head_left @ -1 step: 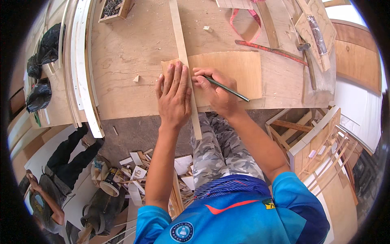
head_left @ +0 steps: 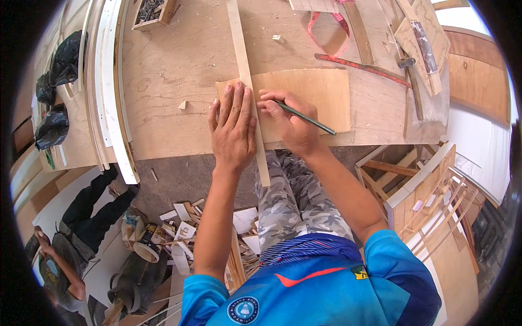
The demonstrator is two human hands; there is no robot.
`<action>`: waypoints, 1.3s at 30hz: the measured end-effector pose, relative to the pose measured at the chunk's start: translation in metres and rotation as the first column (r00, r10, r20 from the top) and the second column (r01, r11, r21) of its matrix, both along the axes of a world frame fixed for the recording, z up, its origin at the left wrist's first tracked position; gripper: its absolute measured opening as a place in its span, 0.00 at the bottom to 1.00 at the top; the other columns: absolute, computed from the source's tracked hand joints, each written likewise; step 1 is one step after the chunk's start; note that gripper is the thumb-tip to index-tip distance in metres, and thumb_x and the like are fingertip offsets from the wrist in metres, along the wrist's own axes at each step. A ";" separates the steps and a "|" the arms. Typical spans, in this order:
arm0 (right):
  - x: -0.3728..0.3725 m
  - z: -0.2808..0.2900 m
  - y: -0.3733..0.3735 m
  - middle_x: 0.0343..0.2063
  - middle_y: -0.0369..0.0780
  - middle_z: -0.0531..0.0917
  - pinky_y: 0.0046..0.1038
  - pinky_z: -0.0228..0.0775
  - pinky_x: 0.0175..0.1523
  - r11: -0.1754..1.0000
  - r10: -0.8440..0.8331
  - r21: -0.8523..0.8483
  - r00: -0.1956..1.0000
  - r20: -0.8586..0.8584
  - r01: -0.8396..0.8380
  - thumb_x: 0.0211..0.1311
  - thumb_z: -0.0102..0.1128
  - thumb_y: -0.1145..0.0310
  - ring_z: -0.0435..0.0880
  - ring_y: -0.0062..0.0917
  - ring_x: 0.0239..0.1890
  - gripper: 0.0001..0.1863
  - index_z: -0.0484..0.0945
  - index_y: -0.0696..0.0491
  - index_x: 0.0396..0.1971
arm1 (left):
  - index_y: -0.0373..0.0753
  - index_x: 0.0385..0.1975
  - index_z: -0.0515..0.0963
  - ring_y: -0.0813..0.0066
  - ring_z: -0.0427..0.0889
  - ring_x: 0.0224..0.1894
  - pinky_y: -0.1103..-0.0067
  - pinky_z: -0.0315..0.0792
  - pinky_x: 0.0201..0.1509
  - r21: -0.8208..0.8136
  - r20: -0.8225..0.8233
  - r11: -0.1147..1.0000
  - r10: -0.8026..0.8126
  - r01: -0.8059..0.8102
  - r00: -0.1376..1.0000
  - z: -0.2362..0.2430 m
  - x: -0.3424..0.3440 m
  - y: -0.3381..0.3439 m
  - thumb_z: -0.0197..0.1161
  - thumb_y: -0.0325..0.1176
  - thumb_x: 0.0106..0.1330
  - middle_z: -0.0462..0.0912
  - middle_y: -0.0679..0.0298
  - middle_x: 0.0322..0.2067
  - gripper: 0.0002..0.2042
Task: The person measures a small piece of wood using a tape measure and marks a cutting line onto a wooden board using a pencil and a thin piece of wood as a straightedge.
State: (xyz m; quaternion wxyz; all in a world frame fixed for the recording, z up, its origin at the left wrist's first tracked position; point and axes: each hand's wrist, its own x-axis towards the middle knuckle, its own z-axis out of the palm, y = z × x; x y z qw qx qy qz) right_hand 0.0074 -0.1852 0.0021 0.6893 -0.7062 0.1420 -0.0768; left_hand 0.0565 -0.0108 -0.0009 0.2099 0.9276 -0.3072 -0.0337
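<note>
A thin rectangular wooden board [head_left: 331,98] lies near the front edge of the plywood workbench [head_left: 168,65]. Across its left part runs a long, narrow wooden strip [head_left: 239,38], whose near end sticks out past the bench edge. My left hand [head_left: 235,125] rests flat on the board and strip, fingers stretched out. On the strip's right side, my right hand [head_left: 293,122] grips a dark green pencil [head_left: 310,119] slanting down to the right. The pencil's tip is hidden by my fingers, close to the strip's edge.
A red flat bar [head_left: 361,69], a pink measuring tape [head_left: 342,24] and a hammer [head_left: 413,81] lie right of the board. A wooden box of nails [head_left: 149,12] sits far left. Long white strips [head_left: 103,70] line the left side. Another person [head_left: 70,244] is at lower left.
The pencil's back end has shifted very slightly to the right with my right hand. My left hand, the strip and the board look unmoved.
</note>
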 end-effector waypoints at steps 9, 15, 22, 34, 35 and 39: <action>0.008 0.006 -0.009 0.46 0.44 0.87 0.30 0.88 0.58 0.999 -0.003 -0.037 1.000 0.005 0.003 0.78 0.61 0.78 0.91 0.27 0.50 0.07 0.84 0.65 0.48 | 0.40 0.81 0.66 0.65 0.55 0.86 0.62 0.41 0.88 0.018 0.034 1.000 -0.004 0.004 0.999 0.000 -0.001 -0.001 0.45 0.38 0.84 0.64 0.57 0.82 0.28; 0.005 0.001 -0.010 0.44 0.45 0.87 0.29 0.88 0.57 0.996 0.012 -0.094 0.996 0.090 -0.004 0.79 0.57 0.79 0.91 0.26 0.47 0.07 0.83 0.65 0.46 | 0.39 0.81 0.66 0.65 0.56 0.86 0.62 0.40 0.88 0.010 0.037 1.000 -0.009 0.009 0.999 0.002 0.000 -0.002 0.46 0.37 0.83 0.64 0.57 0.82 0.28; -0.023 0.010 -0.021 0.42 0.46 0.87 0.35 0.79 0.55 0.991 -0.122 0.067 0.980 0.157 0.113 0.90 0.43 0.55 0.87 0.31 0.44 0.26 0.83 0.63 0.43 | 0.39 0.80 0.67 0.63 0.57 0.86 0.61 0.42 0.88 -0.020 0.011 1.000 0.010 -0.009 1.000 0.003 -0.001 -0.004 0.47 0.36 0.82 0.64 0.57 0.82 0.28; -0.032 0.009 -0.039 0.42 0.46 0.89 0.30 0.85 0.46 0.914 -0.302 0.304 0.951 0.067 0.268 0.90 0.45 0.51 0.90 0.28 0.43 0.27 0.83 0.62 0.47 | 0.38 0.80 0.66 0.64 0.56 0.86 0.62 0.41 0.88 -0.019 0.013 1.000 -0.003 0.003 1.000 0.005 -0.001 -0.003 0.45 0.36 0.82 0.64 0.57 0.82 0.28; -0.029 0.011 -0.033 0.44 0.46 0.89 0.30 0.86 0.49 0.941 -0.237 0.256 0.971 0.036 0.220 0.89 0.48 0.56 0.91 0.28 0.45 0.23 0.83 0.62 0.48 | 0.38 0.81 0.66 0.64 0.56 0.86 0.62 0.41 0.88 -0.020 0.014 1.000 -0.001 0.002 1.000 0.006 -0.001 -0.002 0.45 0.36 0.82 0.64 0.57 0.82 0.28; -0.018 0.011 -0.011 0.46 0.46 0.90 0.29 0.87 0.52 0.970 -0.185 0.157 0.983 -0.006 0.183 0.82 0.61 0.68 0.92 0.27 0.47 0.11 0.84 0.62 0.46 | 0.38 0.81 0.66 0.63 0.56 0.86 0.61 0.42 0.88 -0.007 0.019 1.000 -0.005 0.005 1.000 0.008 0.000 -0.004 0.45 0.37 0.82 0.64 0.56 0.82 0.29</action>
